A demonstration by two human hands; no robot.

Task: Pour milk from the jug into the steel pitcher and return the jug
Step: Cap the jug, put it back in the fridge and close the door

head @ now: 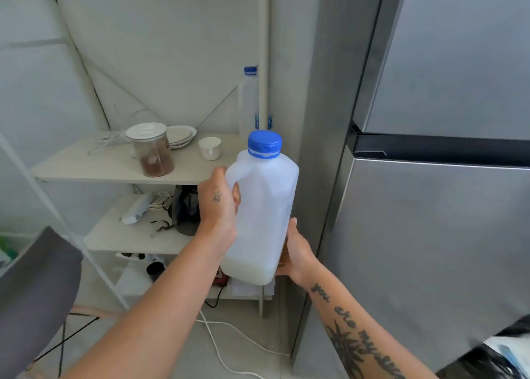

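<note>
A translucent plastic milk jug (262, 215) with a blue screw cap (264, 144) is held upright in front of me, cap on. A little milk sits in its bottom. My left hand (218, 206) is wrapped around the jug's handle. My right hand (295, 252) presses against the jug's lower right side and underside. The steel pitcher is not in view.
A steel fridge (436, 206) with both doors closed fills the right. To the left stands a pale shelf unit (114, 169) with a lidded jar (153, 149), plates, a white cup (210, 147) and a water bottle (249, 100). A grey chair (34, 287) and cables lie lower left.
</note>
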